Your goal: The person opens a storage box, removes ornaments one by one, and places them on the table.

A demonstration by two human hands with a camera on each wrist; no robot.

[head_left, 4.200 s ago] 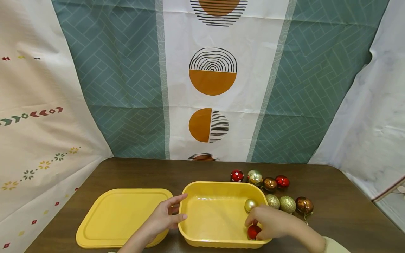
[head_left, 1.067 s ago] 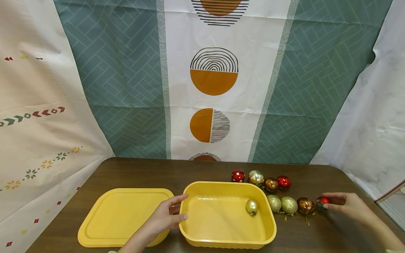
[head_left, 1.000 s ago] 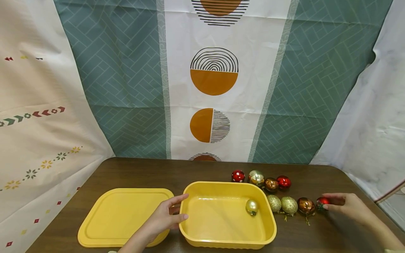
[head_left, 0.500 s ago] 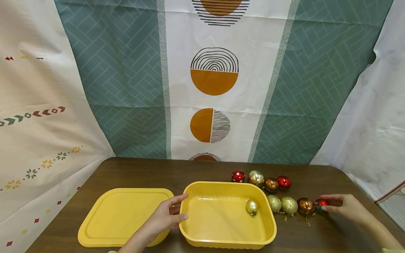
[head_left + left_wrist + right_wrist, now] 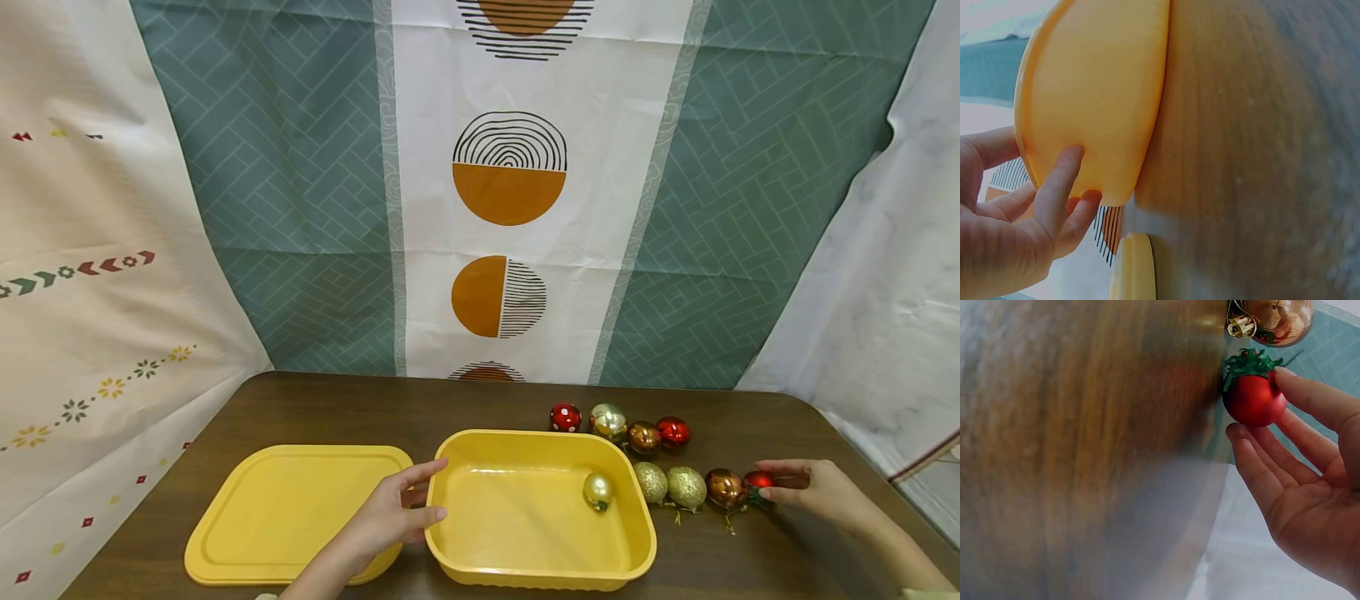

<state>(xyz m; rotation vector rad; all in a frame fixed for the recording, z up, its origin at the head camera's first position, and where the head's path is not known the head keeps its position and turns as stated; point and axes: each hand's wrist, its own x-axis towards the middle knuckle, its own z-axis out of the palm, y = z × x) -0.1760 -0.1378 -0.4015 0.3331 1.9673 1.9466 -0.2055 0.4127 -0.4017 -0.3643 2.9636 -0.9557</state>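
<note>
My left hand (image 5: 393,512) grips the left wall of the yellow plastic tub (image 5: 540,577); in the left wrist view some fingertips press its outer side while another digit reaches over the rim. Inside the tub, near its right wall, lies one pale gold Christmas bauble (image 5: 598,490). At the right of the table my right hand (image 5: 821,493) pinches a red bauble with green tinsel (image 5: 1257,400) between thumb and fingers. That bauble sits on the wood, beside a shiny copper bauble (image 5: 725,488) at the end of a row.
Two glittery gold baubles (image 5: 686,487) continue the row toward the tub. Behind it lie a spotted red bauble (image 5: 565,417), a pale gold one (image 5: 607,422), a bronze one (image 5: 643,437) and a red one (image 5: 673,432). A yellow lid (image 5: 300,512) lies flat left of the tub.
The red bauble has left the tub in my right hand and come down at the row's right end. Over the last second it slides left toward the copper bauble. My left hand stays put.
</note>
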